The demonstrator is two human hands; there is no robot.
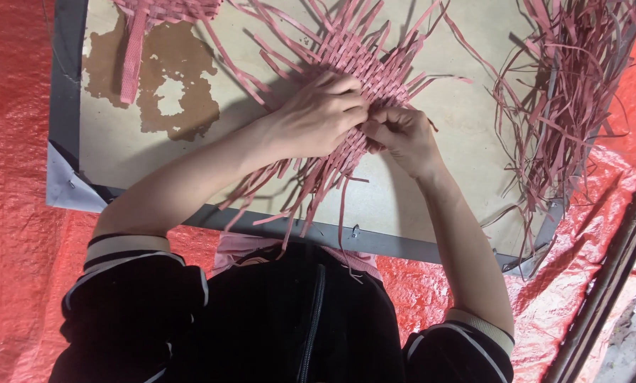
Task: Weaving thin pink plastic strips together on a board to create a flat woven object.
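The mat [364, 67], a half-woven patch of pink strips, lies flat near the middle of the worktop [438, 191], its loose ends fanning out on all sides. Both hands sit on its near edge. The left hand [318, 117] lies palm-down over the weave, fingers [346, 106] curled and pressing on the strips, their tips meeting the right hand. The right hand [403, 135] is bunched just beside it, fingers [383, 120] pinched on a strip at the mat's edge; which strip exactly cannot be told, since the knuckles hide it. The two hands touch at the fingertips, right over the woven edge.

Unwoven tails trail from under the hands toward the person and hang past the worktop's near edge, which is a grey rim [389, 245]. To the right, well apart from the hands, a loose pile of strips [566, 92] spills over the right side of the board. At the far left corner lies another woven piece [155, 21] with a band hanging down, beside a dark stain [169, 92]. Between that stain and the left forearm the board is bare, as is the patch between the right wrist and the pile. A red tarp [20, 213] lies under the board.
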